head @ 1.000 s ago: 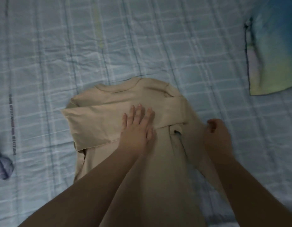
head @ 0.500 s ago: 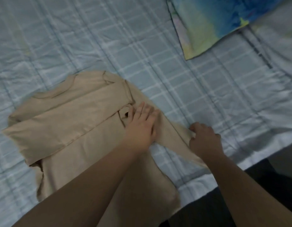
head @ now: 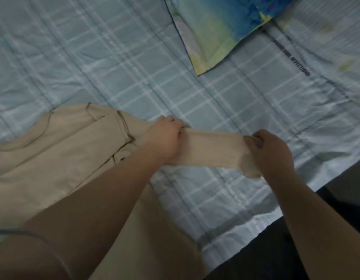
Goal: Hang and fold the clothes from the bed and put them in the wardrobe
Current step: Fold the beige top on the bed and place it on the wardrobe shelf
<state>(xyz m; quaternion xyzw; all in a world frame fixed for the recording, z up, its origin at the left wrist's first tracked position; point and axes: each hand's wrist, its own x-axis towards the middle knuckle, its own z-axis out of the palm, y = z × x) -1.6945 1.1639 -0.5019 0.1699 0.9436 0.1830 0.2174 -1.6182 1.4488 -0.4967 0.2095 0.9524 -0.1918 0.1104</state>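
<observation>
A beige long-sleeved top [head: 53, 154] lies on the bed [head: 114, 57], its left sleeve folded across the chest. The right sleeve [head: 213, 150] is stretched out to the right, lifted a little off the sheet. My left hand [head: 163, 138] grips that sleeve near the shoulder. My right hand [head: 270, 152] pinches the cuff end. My forearms hide the lower part of the top.
The bed has a pale blue checked sheet. A blue, green and yellow tie-dye pillow [head: 215, 27] lies at the upper right. The bed's edge [head: 256, 225] runs diagonally at the lower right, with dark floor [head: 286, 259] beyond it.
My left hand went from pressing flat on the top to gripping the right sleeve. My right hand took the cuff and pulled the sleeve out straight to the right. The view swung right.
</observation>
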